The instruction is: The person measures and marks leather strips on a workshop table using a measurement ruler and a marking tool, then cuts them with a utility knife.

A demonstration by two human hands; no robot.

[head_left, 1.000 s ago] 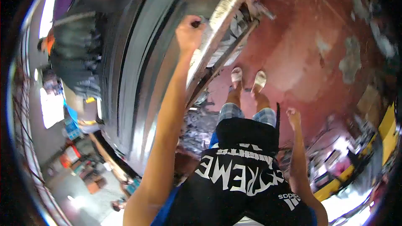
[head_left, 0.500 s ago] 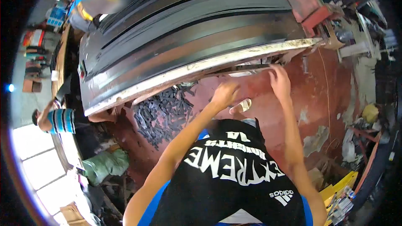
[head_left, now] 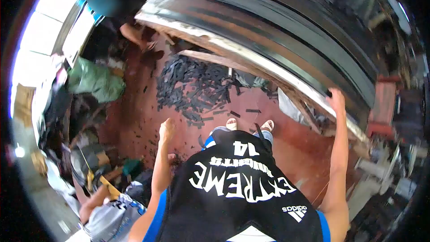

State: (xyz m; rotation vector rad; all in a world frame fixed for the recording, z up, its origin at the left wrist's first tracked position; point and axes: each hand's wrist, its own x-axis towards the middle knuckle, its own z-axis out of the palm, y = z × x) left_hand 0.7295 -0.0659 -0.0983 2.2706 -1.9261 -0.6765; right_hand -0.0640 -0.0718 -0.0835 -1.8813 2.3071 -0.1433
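Note:
My right hand (head_left: pixel 337 101) is at the near edge of a long worktable (head_left: pixel 251 40), its fingers curled and closed round a small black piece (head_left: pixel 329 93) at the fingertips. Long black and grey strips (head_left: pixel 286 18) lie along the tabletop. Lower and to the left, my left hand (head_left: pixel 167 130) hangs in the air over the red floor. Its fingers are folded into a loose fist, and nothing shows in it. Beyond that hand, a heap of short black strips (head_left: pixel 192 80) covers part of the floor.
A person (head_left: pixel 112 0) stands at the table's far left end. Another person in a grey shirt (head_left: pixel 112 217) is low at the left. A green sack (head_left: pixel 96 80) stands left of the heap. A red metal block (head_left: pixel 383 107) sits at the table's right end.
My view has turned left, so the table now slants down to the right. My hands have moved apart: the right has come to the table's edge, the left has dropped away from it.

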